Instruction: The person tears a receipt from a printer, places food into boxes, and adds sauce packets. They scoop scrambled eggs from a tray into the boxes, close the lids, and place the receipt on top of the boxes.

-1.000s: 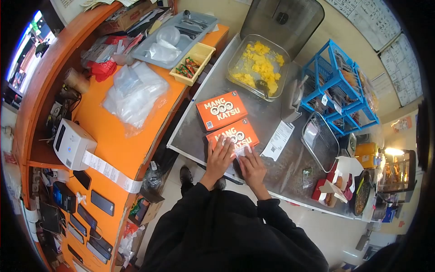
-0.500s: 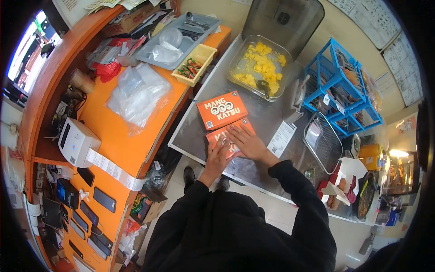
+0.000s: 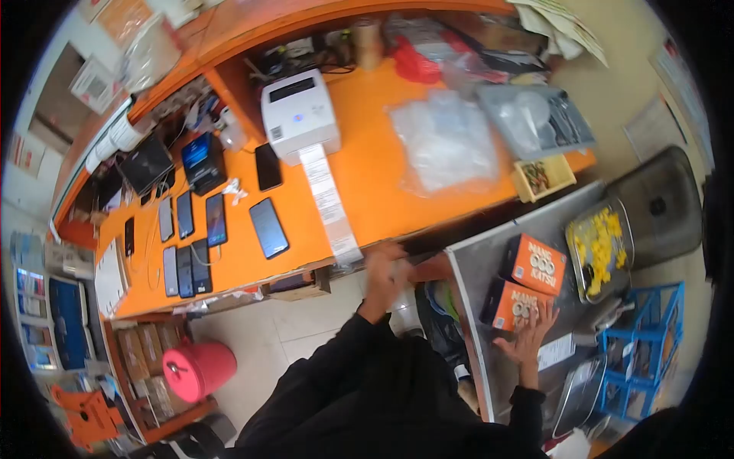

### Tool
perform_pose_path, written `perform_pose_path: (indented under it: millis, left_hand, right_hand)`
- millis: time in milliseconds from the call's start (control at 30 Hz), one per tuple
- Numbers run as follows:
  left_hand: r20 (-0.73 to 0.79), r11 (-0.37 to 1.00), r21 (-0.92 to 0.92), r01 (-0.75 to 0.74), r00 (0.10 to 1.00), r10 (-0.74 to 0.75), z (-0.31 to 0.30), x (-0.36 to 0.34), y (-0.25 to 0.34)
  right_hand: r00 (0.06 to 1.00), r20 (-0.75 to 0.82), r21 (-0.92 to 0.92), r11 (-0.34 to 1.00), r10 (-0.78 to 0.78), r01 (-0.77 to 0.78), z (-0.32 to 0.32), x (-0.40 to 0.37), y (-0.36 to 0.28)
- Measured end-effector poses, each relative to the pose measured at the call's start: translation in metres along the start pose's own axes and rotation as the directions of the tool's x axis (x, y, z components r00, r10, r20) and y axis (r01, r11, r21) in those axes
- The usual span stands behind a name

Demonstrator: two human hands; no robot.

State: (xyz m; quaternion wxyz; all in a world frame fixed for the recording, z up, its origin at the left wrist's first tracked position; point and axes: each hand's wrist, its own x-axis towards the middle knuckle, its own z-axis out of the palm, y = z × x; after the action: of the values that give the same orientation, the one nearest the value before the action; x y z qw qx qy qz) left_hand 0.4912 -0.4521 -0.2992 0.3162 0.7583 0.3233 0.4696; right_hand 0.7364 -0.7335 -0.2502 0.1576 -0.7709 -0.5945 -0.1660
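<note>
far box reads MANG / KATSU in pale letters on orange, three ring marks between the words, small square code near one corner; near box shows MANG, ring marks partly visible, rest under the right hand; paper strip out of the printer has rows of print, too small to read; slip by the right wrist also printed, too blurred to read
</note>
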Motion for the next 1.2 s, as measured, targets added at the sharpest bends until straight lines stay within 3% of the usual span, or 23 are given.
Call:
perform_pose_path:
  millis: [33,67,133,233,267,367,433,467,567,667,733,867,1200]
  left_hand:
    - [-0.181,0.957,0.193,0.216,0.966,-0.182,-0.019,0.003,-0.02]
    - [-0.325,0.907,0.349,0.234,0.938,-0.117,-0.031,-0.002,-0.072]
    - [-0.434,0.68,0.554,0.481,0.863,-0.257,-0.056,0.028,-0.088]
    - [-0.276,0.582,0.686,0.437,0.896,-0.347,-0.063,0.043,-0.106]
    - [-0.279,0.641,0.616,0.459,0.887,-0.368,-0.061,0.043,-0.108]
    - [-0.27,0.631,0.516,0.58,0.809,-0.523,-0.064,0.038,-0.115]
    - [-0.186,0.755,0.048,0.654,0.749,-0.637,-0.075,0.039,-0.11]
    - [-0.123,0.734,-0.196,0.651,0.726,-0.677,-0.082,0.039,-0.104]
    - [-0.277,0.801,-0.444,0.402,0.788,-0.549,-0.083,0.038,-0.089]
    - [-0.131,0.657,-0.6,0.456,0.754,-0.644,-0.096,0.041,-0.083]
    - [-0.137,0.705,-0.579,0.41,0.803,-0.58,-0.103,0.048,-0.088]
    - [-0.111,0.759,-0.503,0.413,0.84,-0.531,-0.115,0.06,-0.09]
    - [0.029,0.599,-0.656,0.458,0.809,-0.587,-0.122,0.076,-0.087]
  right_hand:
    - [0.999,-0.048,0.081,0.997,0.019,-0.015,0.008,0.012,-0.01]
    - [0.995,-0.092,0.162,0.986,0.048,-0.033,0.018,0.022,-0.024]
    - [0.981,-0.194,0.365,0.93,0.02,0.053,0.033,0.068,-0.066]
    - [0.999,-0.01,0.466,0.883,-0.053,0.052,0.057,0.14,-0.136]
    - [0.994,0.079,0.519,0.855,-0.07,0.019,0.069,0.162,-0.158]
    - [0.989,0.026,0.636,0.766,-0.144,0.095,0.104,0.215,-0.213]
    - [0.984,0.014,0.741,0.663,-0.178,0.109,0.129,0.238,-0.237]
    - [0.979,0.016,0.762,0.636,-0.202,0.118,0.135,0.247,-0.248]
    - [0.958,-0.006,0.796,0.579,-0.285,0.177,0.149,0.274,-0.275]
    - [0.915,-0.043,0.76,0.581,-0.4,0.29,0.155,0.295,-0.29]
    - [0.885,-0.051,0.721,0.596,-0.464,0.354,0.152,0.306,-0.295]
    - [0.914,-0.024,0.761,0.585,-0.405,0.279,0.159,0.31,-0.296]
    - [0.902,0.24,0.92,0.381,-0.358,-0.094,0.161,0.323,-0.286]
